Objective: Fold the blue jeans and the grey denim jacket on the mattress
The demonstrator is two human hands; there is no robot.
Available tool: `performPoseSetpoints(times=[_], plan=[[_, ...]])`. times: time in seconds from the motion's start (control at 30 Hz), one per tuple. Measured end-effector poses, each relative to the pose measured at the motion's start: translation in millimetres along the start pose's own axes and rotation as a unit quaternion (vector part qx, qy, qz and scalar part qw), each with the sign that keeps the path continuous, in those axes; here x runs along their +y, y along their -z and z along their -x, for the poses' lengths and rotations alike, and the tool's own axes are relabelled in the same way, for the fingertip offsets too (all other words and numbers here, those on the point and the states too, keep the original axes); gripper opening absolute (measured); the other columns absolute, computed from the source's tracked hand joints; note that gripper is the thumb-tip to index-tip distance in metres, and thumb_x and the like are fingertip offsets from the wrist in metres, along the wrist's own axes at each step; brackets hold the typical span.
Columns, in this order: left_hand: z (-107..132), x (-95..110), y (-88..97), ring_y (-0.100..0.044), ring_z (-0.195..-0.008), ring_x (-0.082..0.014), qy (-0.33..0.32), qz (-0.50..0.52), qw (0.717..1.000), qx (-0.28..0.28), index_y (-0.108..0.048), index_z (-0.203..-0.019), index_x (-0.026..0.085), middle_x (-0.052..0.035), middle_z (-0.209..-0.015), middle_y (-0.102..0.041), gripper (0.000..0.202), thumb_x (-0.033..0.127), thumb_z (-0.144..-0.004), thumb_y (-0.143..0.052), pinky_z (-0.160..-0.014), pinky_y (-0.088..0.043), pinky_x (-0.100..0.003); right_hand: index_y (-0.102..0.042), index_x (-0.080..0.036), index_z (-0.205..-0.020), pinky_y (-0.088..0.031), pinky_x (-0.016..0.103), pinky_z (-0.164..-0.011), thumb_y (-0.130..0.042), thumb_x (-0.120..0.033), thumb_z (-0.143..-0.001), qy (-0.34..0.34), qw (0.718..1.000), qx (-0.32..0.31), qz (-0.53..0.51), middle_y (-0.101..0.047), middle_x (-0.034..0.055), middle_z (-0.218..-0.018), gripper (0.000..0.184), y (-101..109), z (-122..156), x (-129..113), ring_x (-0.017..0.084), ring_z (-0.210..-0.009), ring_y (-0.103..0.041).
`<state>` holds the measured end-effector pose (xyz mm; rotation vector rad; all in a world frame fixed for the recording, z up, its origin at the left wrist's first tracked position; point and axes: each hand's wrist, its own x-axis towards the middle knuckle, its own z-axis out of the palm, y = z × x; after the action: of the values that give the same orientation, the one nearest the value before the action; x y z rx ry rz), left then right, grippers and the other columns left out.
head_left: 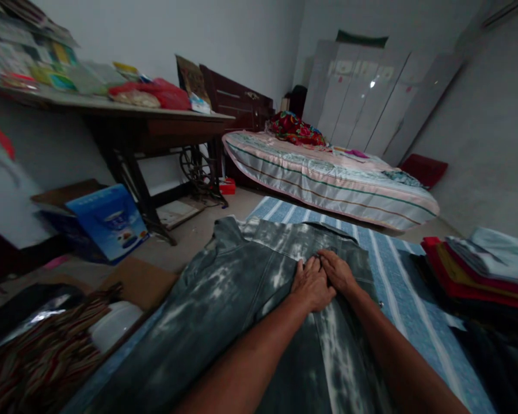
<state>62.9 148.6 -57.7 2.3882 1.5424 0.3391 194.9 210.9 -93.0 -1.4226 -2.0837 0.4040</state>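
A grey-green denim jacket (pixel 228 287) with pale, washed-out patches lies spread out, front up, with its collar end away from me. My left hand (pixel 313 284) rests on the upper front near the button edge, its fingers bent and closed on the cloth. Right beside it, my right hand (pixel 337 271) reaches in from the other side, with its fingertips meeting those of the left. The fingers of both hands are bunched on the jacket front, and whatever is under the fingertips is hidden.
Under the jacket is a blue and white striped sheet (pixel 397 276). Folded clothes (pixel 479 270) are stacked at the right. A striped cloth (pixel 38 356) and a blue carton (pixel 107 221) are at the left. Behind stand a sewing-machine table (pixel 155 115) and a bed (pixel 328 172).
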Motion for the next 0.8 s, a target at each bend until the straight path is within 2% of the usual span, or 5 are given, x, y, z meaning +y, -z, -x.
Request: performPoseSetpoints(times=[0.13,0.3,0.43,0.6,0.8], plan=[[18,4,11.1,-0.015,-0.142,-0.0275,0.028,0.008,0.999,-0.036,-0.03,-0.143,0.005,-0.0167,-0.152,-0.027,0.071,0.045,-0.086,-0.04,-0.115,-0.012,-0.048,-0.06,-0.022,-0.116,-0.04,0.037,-0.101,-0.033,-0.034,-0.092,0.028,0.998,-0.017,0.062,-0.06,0.0087,-0.12,0.038,-5,0,0,0.021,-0.116,-0.053],[71,4,24.5,-0.007,-0.144,-0.0265,0.05,0.017,0.996,-0.079,-0.03,-0.144,0.007,-0.0153,-0.155,-0.019,0.076,0.058,-0.087,-0.034,-0.115,-0.008,-0.049,-0.057,-0.014,-0.122,-0.032,0.04,-0.107,-0.034,-0.035,-0.092,0.039,0.99,-0.036,0.132,-0.05,0.0158,-0.133,0.043,-10,3,-1,0.026,-0.13,-0.04],[104,-3,20.7,-0.005,-0.144,-0.0246,0.043,0.024,0.996,-0.072,-0.028,-0.146,0.011,-0.013,-0.155,-0.018,0.079,0.064,-0.087,-0.03,-0.115,-0.005,-0.05,-0.055,-0.014,-0.124,-0.033,0.04,-0.105,-0.036,-0.034,-0.092,0.03,0.982,-0.052,0.181,-0.049,0.0167,-0.134,0.042,-6,4,-9,0.027,-0.129,-0.041],[114,-9,11.6,-0.008,-0.144,-0.0234,0.014,0.02,1.0,-0.013,-0.031,-0.144,0.011,-0.0128,-0.154,-0.022,0.075,0.062,-0.089,-0.027,-0.116,-0.006,-0.048,-0.049,-0.01,-0.129,-0.032,0.046,-0.102,-0.034,-0.043,-0.093,-0.004,0.969,-0.047,0.243,-0.044,0.0226,-0.136,0.051,-9,18,-37,0.033,-0.127,-0.041],[137,11,18.0,-0.007,-0.144,-0.0278,0.05,-0.004,0.998,-0.038,-0.032,-0.143,0.004,-0.0172,-0.154,-0.021,0.075,0.056,-0.089,-0.034,-0.116,-0.004,-0.048,-0.049,-0.014,-0.127,-0.034,0.041,-0.099,-0.035,-0.048,-0.093,-0.035,0.954,-0.087,0.285,-0.047,0.0174,-0.134,0.05,-21,46,-55,0.03,-0.129,-0.039]])
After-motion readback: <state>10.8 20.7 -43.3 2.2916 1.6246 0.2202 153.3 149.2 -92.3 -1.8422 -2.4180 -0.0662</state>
